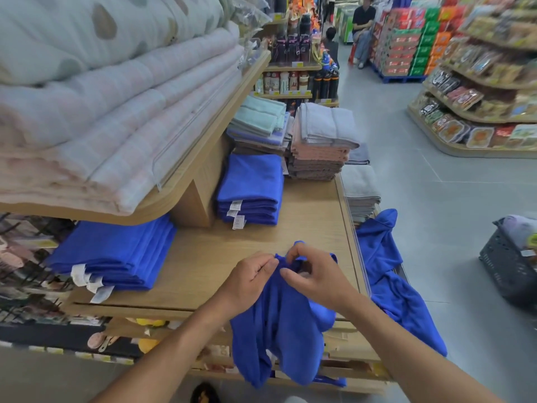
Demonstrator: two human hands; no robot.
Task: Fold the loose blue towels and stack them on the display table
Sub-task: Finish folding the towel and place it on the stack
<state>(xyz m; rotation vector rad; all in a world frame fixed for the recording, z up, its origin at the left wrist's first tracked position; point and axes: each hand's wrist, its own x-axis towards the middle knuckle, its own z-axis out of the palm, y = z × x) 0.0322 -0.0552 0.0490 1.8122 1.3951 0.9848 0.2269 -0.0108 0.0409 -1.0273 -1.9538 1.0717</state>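
Observation:
A loose blue towel (279, 324) hangs bunched over the front edge of the wooden display table (232, 254). My left hand (250, 279) pinches its top edge on the left. My right hand (315, 276) pinches the same edge just to the right, fingers curled into the cloth. More loose blue towels (389, 274) drape over the table's right side toward the floor. A stack of folded blue towels (251, 187) lies at the back of the table. A second folded blue stack (113, 254) sits at the left under the upper shelf.
Piles of grey, pink and green towels (319, 141) stand behind the blue stack. Thick quilts (116, 106) fill the upper shelf at left. A dark basket (508, 266) sits on the floor at right. A snack shelf (479, 82) and a seated person (361, 30) are beyond the aisle.

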